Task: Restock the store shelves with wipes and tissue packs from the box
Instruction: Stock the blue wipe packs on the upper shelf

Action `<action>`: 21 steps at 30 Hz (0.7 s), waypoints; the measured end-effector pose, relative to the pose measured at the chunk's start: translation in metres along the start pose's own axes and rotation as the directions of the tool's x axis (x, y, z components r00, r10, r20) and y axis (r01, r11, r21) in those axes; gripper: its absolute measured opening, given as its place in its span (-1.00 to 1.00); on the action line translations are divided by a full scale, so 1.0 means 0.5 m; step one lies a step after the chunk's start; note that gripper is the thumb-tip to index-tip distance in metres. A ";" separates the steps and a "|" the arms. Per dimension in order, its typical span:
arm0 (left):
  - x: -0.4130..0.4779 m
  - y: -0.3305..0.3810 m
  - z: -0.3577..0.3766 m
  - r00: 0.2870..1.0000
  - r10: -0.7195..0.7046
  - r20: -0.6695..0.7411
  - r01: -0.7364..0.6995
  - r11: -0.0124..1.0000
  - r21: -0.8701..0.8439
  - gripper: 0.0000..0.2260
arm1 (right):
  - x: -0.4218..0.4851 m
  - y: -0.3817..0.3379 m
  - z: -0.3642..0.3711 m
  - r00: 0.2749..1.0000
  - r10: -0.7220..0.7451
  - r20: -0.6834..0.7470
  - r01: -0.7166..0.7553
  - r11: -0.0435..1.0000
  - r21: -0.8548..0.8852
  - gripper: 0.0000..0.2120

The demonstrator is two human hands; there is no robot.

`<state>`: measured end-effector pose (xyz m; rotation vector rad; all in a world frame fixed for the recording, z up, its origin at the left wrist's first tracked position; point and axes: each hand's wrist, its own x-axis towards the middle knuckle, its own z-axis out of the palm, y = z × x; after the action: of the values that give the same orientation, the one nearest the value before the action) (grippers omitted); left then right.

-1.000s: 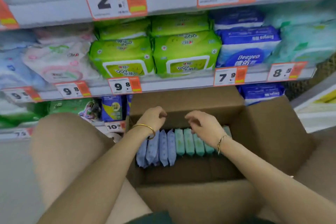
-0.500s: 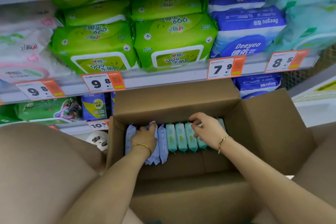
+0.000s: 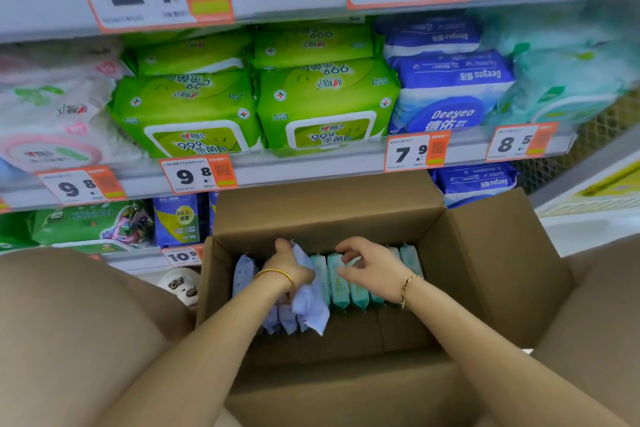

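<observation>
Packs (image 3: 337, 288) stand on edge in the box (image 3: 502, 270); they look soft, light and slippery, best taken across the middle; left grip (image 3: 291, 270) clasps a pale blue pack (image 3: 310, 305); right grip (image 3: 375, 274) curls over teal packs (image 3: 358, 296), hold unclear.

Forearms bare, uncovered as far as the view reaches. Left hand (image 3: 289, 267): a plain, rigid gold-coloured bangle (image 3: 277, 273) sits at the wrist. Right hand (image 3: 375, 270): a thinner gold-coloured bracelet (image 3: 408, 285) sits at the wrist, its links too fine to make out.
</observation>
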<state>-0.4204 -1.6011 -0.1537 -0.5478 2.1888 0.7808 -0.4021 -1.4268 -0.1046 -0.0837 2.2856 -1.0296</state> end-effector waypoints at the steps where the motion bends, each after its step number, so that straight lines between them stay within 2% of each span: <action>1: -0.020 0.022 -0.010 0.999 -0.024 0.034 0.029 0.986 -0.166 -0.39 | -0.007 -0.011 -0.003 0.998 -0.037 0.060 0.037 0.999 -0.003 -0.49; 3: -0.059 0.059 -0.032 0.993 -0.024 0.116 0.075 0.886 -0.458 -0.42 | -0.031 -0.037 -0.017 0.984 -0.111 0.141 0.117 0.992 -0.036 -0.30; 5: -0.097 0.084 -0.058 0.987 0.018 0.162 0.090 0.773 -0.629 -0.52 | -0.058 -0.062 -0.031 0.976 -0.200 0.080 0.212 0.956 -0.202 -0.20; 7: -0.138 0.107 -0.087 0.977 0.093 0.190 0.084 0.655 -0.751 -0.75 | -0.079 -0.085 -0.051 0.949 -0.305 -0.084 0.255 0.894 -0.369 -0.33; 8: -0.165 0.119 -0.104 0.971 0.136 0.199 0.079 0.599 -0.797 -0.85 | -0.087 -0.096 -0.066 0.923 -0.348 -0.166 0.264 0.884 -0.386 -0.45; 9: -0.193 0.130 -0.122 0.963 0.182 0.201 0.064 0.569 -0.820 -0.87 | -0.097 -0.108 -0.085 0.893 -0.379 -0.242 0.289 0.896 -0.337 -0.59; 10: -0.224 0.141 -0.140 0.957 0.218 0.190 0.028 0.585 -0.811 -0.82 | -0.107 -0.119 -0.107 0.871 -0.383 -0.306 0.325 0.919 -0.225 -0.76; 11: -0.251 0.150 -0.159 0.959 0.244 0.142 -0.054 0.652 -0.756 -0.79 | -0.119 -0.133 -0.131 0.853 -0.364 -0.374 0.367 0.928 -0.068 -0.84; 12: -0.275 0.156 -0.175 0.959 0.280 0.050 -0.178 0.730 -0.660 -0.80 | -0.133 -0.146 -0.155 0.842 -0.312 -0.440 0.394 0.913 0.107 -0.83; 13: -0.293 0.161 -0.192 0.938 0.338 -0.080 -0.325 0.771 -0.548 -0.83 | -0.149 -0.159 -0.180 0.845 -0.248 -0.474 0.415 0.864 0.287 -0.85; 14: -0.308 0.164 -0.209 0.886 0.405 -0.227 -0.464 0.777 -0.426 -0.87 | -0.166 -0.172 -0.203 0.861 -0.194 -0.471 0.424 0.787 0.449 -0.89; 15: -0.321 0.169 -0.225 0.815 0.468 -0.342 -0.569 0.758 -0.319 -0.91 | -0.183 -0.185 -0.224 0.881 -0.165 -0.444 0.420 0.705 0.572 -0.91; 16: -0.335 0.175 -0.239 0.758 0.517 -0.397 -0.633 0.730 -0.258 -0.90 | -0.196 -0.196 -0.241 0.896 -0.157 -0.416 0.414 0.633 0.655 -0.89; 18: -0.370 0.192 -0.267 0.722 0.587 -0.366 -0.680 0.698 -0.223 -0.73 | -0.219 -0.223 -0.273 0.907 -0.171 -0.385 0.412 0.556 0.722 -0.89; 21: -0.428 0.226 -0.305 0.703 0.664 -0.255 -0.711 0.655 -0.256 -0.41 | -0.246 -0.266 -0.315 0.899 -0.232 -0.372 0.437 0.544 0.716 -0.82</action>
<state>-0.4264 -1.5924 0.1323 0.1331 2.4148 1.5913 -0.4170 -1.3792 0.1304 -0.0359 1.8058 -2.2987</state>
